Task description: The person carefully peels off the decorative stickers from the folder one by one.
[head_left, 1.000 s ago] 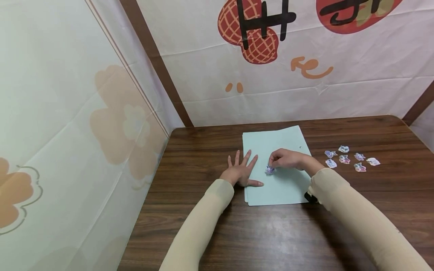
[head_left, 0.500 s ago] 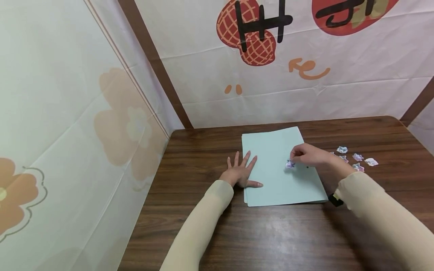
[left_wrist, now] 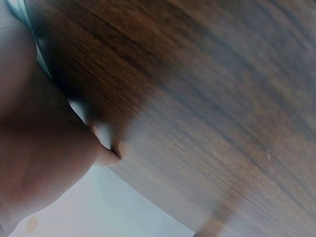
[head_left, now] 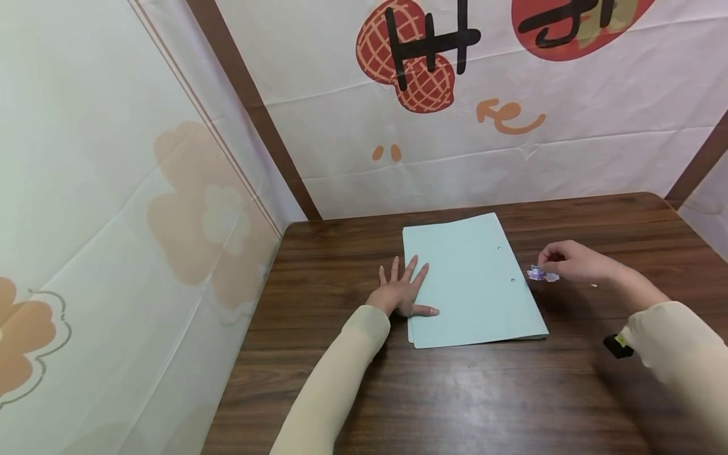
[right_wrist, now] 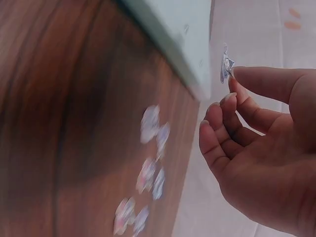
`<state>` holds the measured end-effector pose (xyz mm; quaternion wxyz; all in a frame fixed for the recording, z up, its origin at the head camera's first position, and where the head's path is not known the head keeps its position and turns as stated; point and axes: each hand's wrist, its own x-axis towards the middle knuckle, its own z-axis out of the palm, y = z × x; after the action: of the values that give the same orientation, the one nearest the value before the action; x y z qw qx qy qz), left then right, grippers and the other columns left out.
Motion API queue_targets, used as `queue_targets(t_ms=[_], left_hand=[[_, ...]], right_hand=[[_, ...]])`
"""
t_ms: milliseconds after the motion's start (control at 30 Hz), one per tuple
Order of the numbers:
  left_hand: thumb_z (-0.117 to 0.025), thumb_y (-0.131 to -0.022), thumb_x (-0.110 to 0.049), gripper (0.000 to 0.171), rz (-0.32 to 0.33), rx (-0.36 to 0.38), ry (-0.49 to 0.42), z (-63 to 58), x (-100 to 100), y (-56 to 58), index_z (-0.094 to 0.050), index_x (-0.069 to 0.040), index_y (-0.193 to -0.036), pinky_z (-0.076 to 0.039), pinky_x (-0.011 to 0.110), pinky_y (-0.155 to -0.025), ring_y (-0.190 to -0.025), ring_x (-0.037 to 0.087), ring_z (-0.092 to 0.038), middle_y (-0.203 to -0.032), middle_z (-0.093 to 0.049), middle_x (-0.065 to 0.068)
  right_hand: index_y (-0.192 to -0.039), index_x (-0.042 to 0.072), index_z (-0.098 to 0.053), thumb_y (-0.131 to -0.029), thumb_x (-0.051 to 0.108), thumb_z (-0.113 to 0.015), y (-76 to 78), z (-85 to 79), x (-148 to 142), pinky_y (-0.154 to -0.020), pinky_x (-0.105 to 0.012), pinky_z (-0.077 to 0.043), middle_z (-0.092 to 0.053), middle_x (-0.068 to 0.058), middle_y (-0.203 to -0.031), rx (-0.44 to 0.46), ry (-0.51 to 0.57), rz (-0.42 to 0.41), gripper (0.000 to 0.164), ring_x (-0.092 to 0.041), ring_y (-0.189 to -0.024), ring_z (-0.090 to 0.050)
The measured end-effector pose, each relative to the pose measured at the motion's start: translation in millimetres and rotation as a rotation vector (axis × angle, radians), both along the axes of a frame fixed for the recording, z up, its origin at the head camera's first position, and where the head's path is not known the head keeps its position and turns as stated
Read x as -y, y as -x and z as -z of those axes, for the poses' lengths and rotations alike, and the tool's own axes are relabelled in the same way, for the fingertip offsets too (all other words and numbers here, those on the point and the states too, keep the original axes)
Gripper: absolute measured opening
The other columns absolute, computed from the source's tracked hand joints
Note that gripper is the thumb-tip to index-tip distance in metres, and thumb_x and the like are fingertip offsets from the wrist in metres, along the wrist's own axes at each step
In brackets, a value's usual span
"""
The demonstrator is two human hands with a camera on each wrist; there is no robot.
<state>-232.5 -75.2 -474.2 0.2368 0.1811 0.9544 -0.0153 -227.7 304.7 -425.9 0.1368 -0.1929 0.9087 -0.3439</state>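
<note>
My left hand [head_left: 400, 294] rests with fingers spread across the left edge of a pale blue booklet [head_left: 472, 284], which has two small holes near its right side. To the right of the booklet, my right hand [head_left: 577, 260] pinches a small purple-and-white cartoon sticker [head_left: 535, 273] between thumb and index finger. In the right wrist view that sticker [right_wrist: 227, 64] is seen nearly edge-on, raised off the table. Several loose stickers [right_wrist: 149, 124] lie on the table beneath; in the head view the right hand hides most of them.
The dark wooden table [head_left: 483, 398] meets a white printed cloth [head_left: 341, 95] at its back edge. Another cloth [head_left: 114, 208] with orange flowers hangs along the left side. A small black device [head_left: 618, 346] sits at the right sleeve's cuff.
My right hand has carried the pinched sticker rightward, from over the booklet to beyond its right edge, by the loose stickers. The left hand has stayed in place on the booklet.
</note>
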Motion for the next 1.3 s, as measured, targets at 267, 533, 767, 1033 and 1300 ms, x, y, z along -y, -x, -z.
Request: queue_targets(t_ms=[267, 533, 767, 1033, 1300], left_hand=[[-0.050, -0.088, -0.081, 0.111, 0.008, -0.016, -0.006, -2.5, -0.4, -1.2, 0.012, -0.030, -0.164, 0.005, 0.068, -0.119, -0.153, 0.043, 0.021, -0.170, 0.023, 0.002], [-0.051, -0.090, -0.079, 0.109, -0.002, 0.002, 0.006, -6.6, -4.4, -2.0, 0.012, -0.030, -0.164, 0.006, 0.067, -0.120, -0.153, 0.043, 0.022, -0.170, 0.023, 0.002], [-0.051, -0.089, -0.080, 0.110, 0.000, -0.011, -0.006, -7.8, -5.3, -1.8, 0.011, -0.031, -0.165, 0.006, 0.068, -0.119, -0.153, 0.043, 0.022, -0.171, 0.022, 0.002], [-0.051, -0.088, -0.081, 0.111, -0.010, -0.006, -0.006, -5.9, -5.2, 0.5, 0.012, -0.032, -0.164, 0.006, 0.069, -0.119, -0.153, 0.043, 0.022, -0.170, 0.023, 0.001], [-0.052, -0.089, -0.080, 0.111, -0.004, -0.004, -0.025, -4.6, -4.6, 1.3, 0.011, -0.030, -0.165, 0.006, 0.069, -0.119, -0.153, 0.044, 0.022, -0.170, 0.022, 0.003]], right_hand=[[-0.099, -0.004, -0.064, -0.101, 0.005, -0.057, -5.5, 18.1, -42.2, -0.065, -0.027, -0.041, -0.060, -0.004, -0.089, -0.024, -0.072, 0.058, 0.012, -0.012, -0.077, -0.048], [-0.094, -0.005, -0.065, -0.100, 0.005, -0.058, -5.9, 33.5, -64.5, -0.066, -0.027, -0.041, -0.060, -0.004, -0.084, -0.065, -0.124, 0.093, 0.013, -0.010, -0.074, -0.048], [-0.090, -0.003, -0.063, -0.095, 0.000, -0.062, -3.4, 40.2, -71.1, -0.065, -0.027, -0.039, -0.060, -0.002, -0.081, -0.101, -0.129, 0.093, 0.007, -0.007, -0.070, -0.046], [-0.091, -0.004, -0.062, -0.091, 0.000, -0.067, -1.0, 42.7, -70.9, -0.064, -0.027, -0.040, -0.062, -0.002, -0.081, -0.115, -0.104, 0.091, 0.006, -0.009, -0.069, -0.048], [-0.092, -0.004, -0.061, -0.092, 0.001, -0.067, -0.6, 44.9, -70.9, -0.062, -0.027, -0.039, -0.057, -0.001, -0.078, -0.102, -0.098, 0.104, 0.008, -0.007, -0.067, -0.046]])
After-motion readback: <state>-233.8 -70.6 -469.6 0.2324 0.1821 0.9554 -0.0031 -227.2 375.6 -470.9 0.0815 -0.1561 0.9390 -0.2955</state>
